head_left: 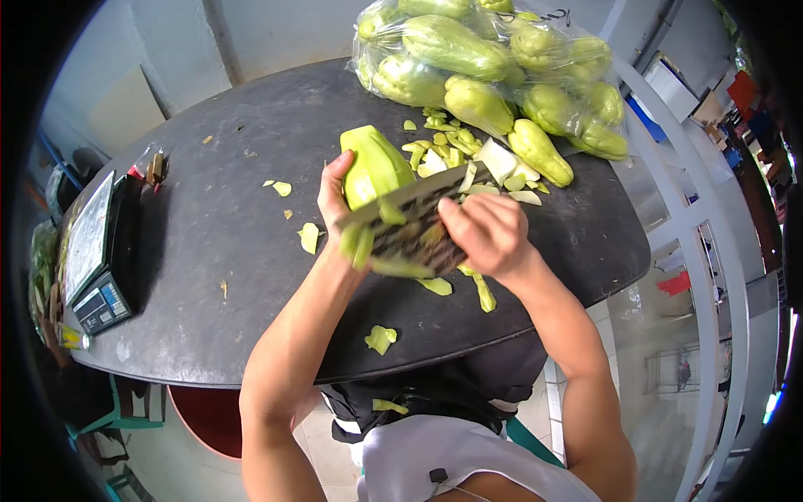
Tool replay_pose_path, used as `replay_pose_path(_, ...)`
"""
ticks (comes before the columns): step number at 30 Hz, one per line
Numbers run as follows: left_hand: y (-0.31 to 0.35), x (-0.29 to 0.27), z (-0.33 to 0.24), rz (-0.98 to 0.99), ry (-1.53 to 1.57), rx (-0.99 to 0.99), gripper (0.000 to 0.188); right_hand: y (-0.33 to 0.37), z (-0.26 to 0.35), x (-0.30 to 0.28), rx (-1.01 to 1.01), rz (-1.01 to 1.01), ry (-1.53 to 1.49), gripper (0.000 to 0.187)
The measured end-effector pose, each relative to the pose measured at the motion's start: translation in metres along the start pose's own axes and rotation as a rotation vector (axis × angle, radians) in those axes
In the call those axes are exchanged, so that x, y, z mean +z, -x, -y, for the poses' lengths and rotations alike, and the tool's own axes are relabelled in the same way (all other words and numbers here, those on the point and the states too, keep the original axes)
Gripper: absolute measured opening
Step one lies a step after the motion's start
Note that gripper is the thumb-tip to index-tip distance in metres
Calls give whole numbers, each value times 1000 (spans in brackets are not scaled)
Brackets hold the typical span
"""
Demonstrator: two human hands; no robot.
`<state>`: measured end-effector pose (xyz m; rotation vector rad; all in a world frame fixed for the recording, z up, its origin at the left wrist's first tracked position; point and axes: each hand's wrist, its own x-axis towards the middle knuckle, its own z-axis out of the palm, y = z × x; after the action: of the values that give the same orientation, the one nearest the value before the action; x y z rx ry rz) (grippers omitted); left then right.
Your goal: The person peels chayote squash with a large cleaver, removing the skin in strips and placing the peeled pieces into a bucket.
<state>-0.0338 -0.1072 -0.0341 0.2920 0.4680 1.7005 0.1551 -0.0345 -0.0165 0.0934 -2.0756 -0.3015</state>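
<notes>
My left hand (pixel 335 188) is wrapped round a partly peeled green chayote (pixel 376 167), held up over the dark table (pixel 201 201). Its surface shows flat, pale cut facets. In my right hand (pixel 489 227) is a broad, dark-bladed cleaver (pixel 418 226), its blade slanting across the lower part of the chayote. The blade is blurred by motion, and pieces of green peel lie along it. The cleaver's handle is mostly hidden by my right fingers. Beyond the blade lies a pile of peel and pale pieces (pixel 447 142), beside a whole chayote (pixel 539 152).
A clear plastic bag of chayotes (pixel 443 46) fills the table's far right. On the left stands a digital scale (pixel 104 259). Peel scraps (pixel 381 338) are scattered near the front edge. A red tub (pixel 196 418) sits below the table, and a white metal frame (pixel 707 243) rises at right.
</notes>
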Motion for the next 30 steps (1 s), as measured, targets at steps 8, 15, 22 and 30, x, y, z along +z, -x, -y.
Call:
replay_pose_path(8, 6, -1, 5, -12, -75, 35, 52, -1, 13, 6, -124, -3, 74, 19)
replay_pose_path(15, 8, 12, 6, 31, -72, 104, 56, 20, -24, -1, 182, 138, 118, 41)
replay_pose_path(22, 2, -5, 0, 210, 21, -38, 54, -7, 10, -2, -17, -23, 0, 28)
replay_pose_path(30, 11, 9, 7, 268, -105, -18, 60, 15, -25, -3, 172, 66, 84, 36)
